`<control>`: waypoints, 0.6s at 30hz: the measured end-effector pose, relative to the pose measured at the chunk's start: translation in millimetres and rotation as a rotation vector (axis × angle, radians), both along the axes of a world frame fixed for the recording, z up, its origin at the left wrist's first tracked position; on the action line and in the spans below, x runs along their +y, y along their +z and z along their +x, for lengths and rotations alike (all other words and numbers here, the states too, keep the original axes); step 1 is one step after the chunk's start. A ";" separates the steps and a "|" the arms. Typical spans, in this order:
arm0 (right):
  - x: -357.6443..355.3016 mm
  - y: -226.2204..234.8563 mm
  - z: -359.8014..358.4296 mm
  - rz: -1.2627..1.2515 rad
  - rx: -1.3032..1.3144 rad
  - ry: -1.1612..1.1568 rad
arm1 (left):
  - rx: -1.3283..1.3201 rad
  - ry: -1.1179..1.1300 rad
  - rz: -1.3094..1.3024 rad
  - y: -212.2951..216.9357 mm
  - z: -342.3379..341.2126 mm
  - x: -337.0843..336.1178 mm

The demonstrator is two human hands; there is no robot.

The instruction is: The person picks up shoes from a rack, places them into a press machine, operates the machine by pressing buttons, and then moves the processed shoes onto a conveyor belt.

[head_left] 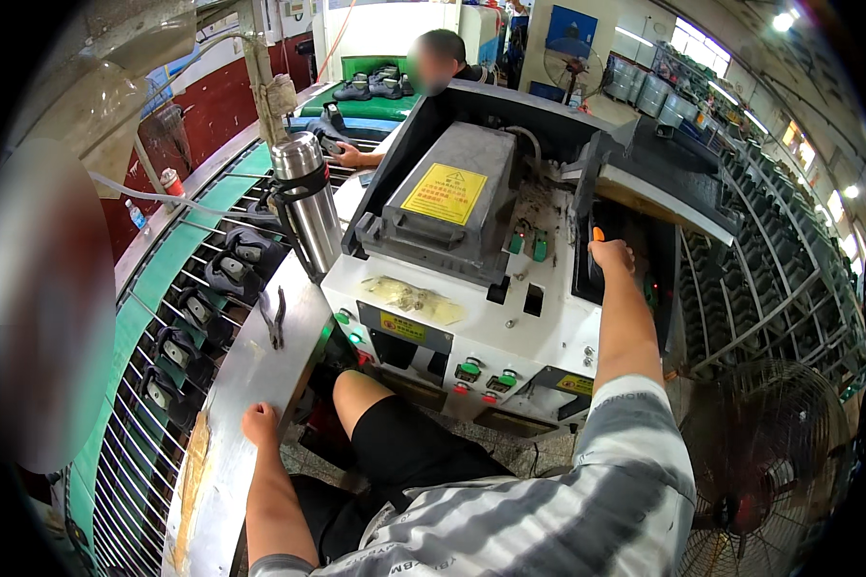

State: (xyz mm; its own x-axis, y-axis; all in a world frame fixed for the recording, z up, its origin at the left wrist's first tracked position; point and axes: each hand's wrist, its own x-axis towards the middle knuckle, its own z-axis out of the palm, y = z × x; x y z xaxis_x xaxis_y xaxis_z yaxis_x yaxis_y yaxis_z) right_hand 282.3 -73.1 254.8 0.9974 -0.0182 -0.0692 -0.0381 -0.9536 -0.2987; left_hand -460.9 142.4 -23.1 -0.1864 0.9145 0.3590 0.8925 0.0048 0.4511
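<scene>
My right hand (pixel 611 256) is closed around an orange object (pixel 598 234). Only its rounded orange end shows above my fingers, so I cannot tell its kind. That hand is at the dark opening on the right side of a white and black machine (pixel 558 327). My left hand (pixel 259 423) rests as a loose fist at the edge of a metal bench (pixel 250 380), with nothing visible in it. Pliers (pixel 275 317) with dark handles lie farther up the bench. Beyond them stands a steel thermos flask (pixel 305 197) with a black strap.
Several dark shoes (pixel 197 313) sit on a barred rack (pixel 125 423) at the left. A co-worker's hand (pixel 351 154) touches a shoe (pixel 329 130) beyond the machine. More shoes lie on a green conveyor (pixel 356 104). A floor fan (pixel 760 471) and shelving (pixel 779 260) stand right.
</scene>
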 end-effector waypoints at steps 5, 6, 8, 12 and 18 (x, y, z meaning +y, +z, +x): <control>-26.5 -12.0 -27.6 0.149 -0.235 0.021 | -0.034 -0.012 0.032 5.1 0.7 -5.5; -33.0 -19.5 -32.2 0.192 -0.323 0.002 | -0.050 -0.008 0.011 6.4 2.7 -4.4; -48.3 -32.9 -40.5 0.277 -0.475 0.010 | -0.083 -0.001 -0.032 8.4 4.8 -3.1; -67.4 -47.7 -78.9 0.479 -0.635 0.124 | -0.061 0.009 -0.002 -7.8 -9.6 -0.5; -87.2 -94.9 -123.6 0.807 -0.672 0.037 | -0.166 0.031 -0.018 -10.0 -14.6 3.7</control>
State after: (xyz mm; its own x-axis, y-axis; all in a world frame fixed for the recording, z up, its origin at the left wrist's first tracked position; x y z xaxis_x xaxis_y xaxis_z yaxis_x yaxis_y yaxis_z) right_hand 158.7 -160.4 159.9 0.8342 -0.1818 0.5206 0.3962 -0.4592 -0.7951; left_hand -475.5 146.1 -33.1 -0.2704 0.9134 0.3043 0.8049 0.0410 0.5920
